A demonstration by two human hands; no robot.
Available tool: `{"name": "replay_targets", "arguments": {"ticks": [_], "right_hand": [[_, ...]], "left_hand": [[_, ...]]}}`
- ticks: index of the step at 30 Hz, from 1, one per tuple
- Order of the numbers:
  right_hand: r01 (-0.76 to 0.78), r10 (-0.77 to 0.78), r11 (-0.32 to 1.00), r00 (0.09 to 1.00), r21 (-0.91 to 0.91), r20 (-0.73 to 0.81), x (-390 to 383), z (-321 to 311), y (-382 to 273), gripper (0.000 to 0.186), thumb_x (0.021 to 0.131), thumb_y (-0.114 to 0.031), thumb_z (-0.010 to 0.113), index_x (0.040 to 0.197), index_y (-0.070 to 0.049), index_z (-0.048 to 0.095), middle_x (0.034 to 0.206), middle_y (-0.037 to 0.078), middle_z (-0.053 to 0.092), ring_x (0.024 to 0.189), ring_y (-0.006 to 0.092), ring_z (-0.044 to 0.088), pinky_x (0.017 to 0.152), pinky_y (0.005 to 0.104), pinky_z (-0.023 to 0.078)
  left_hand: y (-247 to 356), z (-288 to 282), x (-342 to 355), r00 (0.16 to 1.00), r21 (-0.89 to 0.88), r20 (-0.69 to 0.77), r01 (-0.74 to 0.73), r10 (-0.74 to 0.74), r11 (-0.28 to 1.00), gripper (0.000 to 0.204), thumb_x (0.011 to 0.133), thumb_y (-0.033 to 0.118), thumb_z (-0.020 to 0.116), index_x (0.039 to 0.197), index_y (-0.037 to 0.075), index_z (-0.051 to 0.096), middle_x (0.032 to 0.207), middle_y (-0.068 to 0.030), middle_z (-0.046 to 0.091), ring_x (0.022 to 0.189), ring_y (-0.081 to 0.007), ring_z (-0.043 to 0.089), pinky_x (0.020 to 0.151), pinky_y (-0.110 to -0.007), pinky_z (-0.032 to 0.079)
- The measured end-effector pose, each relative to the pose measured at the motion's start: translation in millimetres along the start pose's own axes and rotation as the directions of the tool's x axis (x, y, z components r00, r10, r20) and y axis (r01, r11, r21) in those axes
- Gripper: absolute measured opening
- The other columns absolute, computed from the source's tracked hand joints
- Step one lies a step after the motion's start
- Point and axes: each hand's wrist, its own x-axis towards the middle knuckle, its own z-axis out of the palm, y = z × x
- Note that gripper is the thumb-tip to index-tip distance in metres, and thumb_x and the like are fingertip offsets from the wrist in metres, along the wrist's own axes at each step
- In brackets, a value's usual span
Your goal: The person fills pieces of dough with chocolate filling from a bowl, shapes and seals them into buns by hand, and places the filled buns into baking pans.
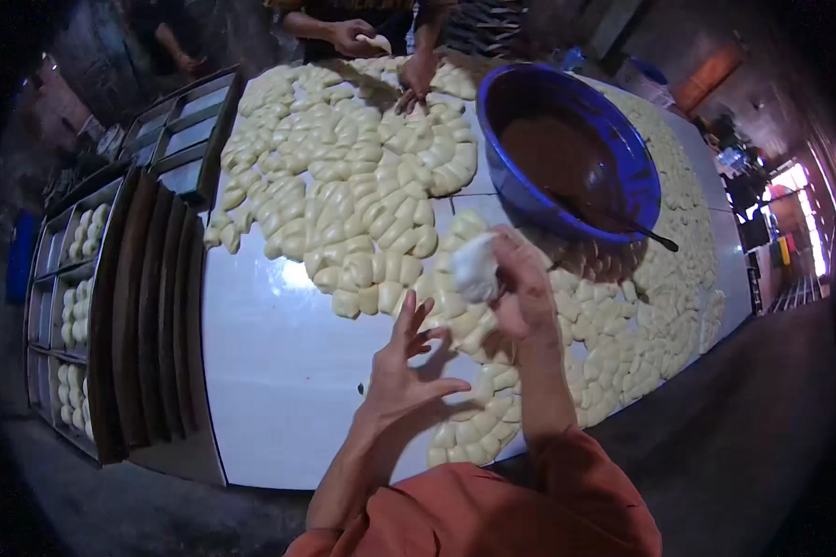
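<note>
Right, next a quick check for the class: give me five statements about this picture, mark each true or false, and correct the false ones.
1. The right hand holds a white bundle, while the left hand holds nothing. True.
2. The left hand is clenched in a fist. False: its fingers are spread open.
3. The blue basin stands on the table, further right than the left hand. True.
4. The basin is filled with white powder. False: it holds brown contents.
5. Pale dough pieces lie in the nearer compartmented tray at the left. True.
</note>
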Motion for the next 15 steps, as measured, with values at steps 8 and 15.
{"name": "replay_targets", "arguments": {"ticks": [8, 15], "right_hand": [[0.029, -0.186, 0.39, 0.981, -0.92, -0.048, 131.0, -130.7, -134.7, 0.023, 0.093, -0.025, 0.064, 0.102, -0.005, 0.067, 0.091, 0.002, 0.066, 0.079, 0.0097, 0.058, 0.07, 0.0281, 0.048], [-0.053, 0.45, -0.19, 0.883, -0.98, -0.135, 171.8, -185.9, -112.4, 0.027, 0.091, -0.023, 0.063, 0.107, -0.001, 0.068, 0.097, 0.004, 0.068, 0.09, 0.0162, 0.06, 0.083, 0.0315, 0.048]], "left_hand": [[3.5, -50.3, -20.4, 0.952, 0.109, -0.18, 0.268, -0.246, 0.957, 0.046, 0.091, 0.014, 0.07, 0.132, -0.001, 0.057, 0.124, -0.0155, 0.065, 0.097, -0.0195, 0.07, 0.08, -0.03, 0.056], [19.7, -51.8, -27.0, 0.887, 0.158, -0.067, 0.461, -0.457, 0.873, 0.046, 0.093, 0.015, 0.067, 0.133, -0.002, 0.055, 0.122, -0.0158, 0.066, 0.1, -0.0208, 0.069, 0.087, -0.033, 0.054]]}}
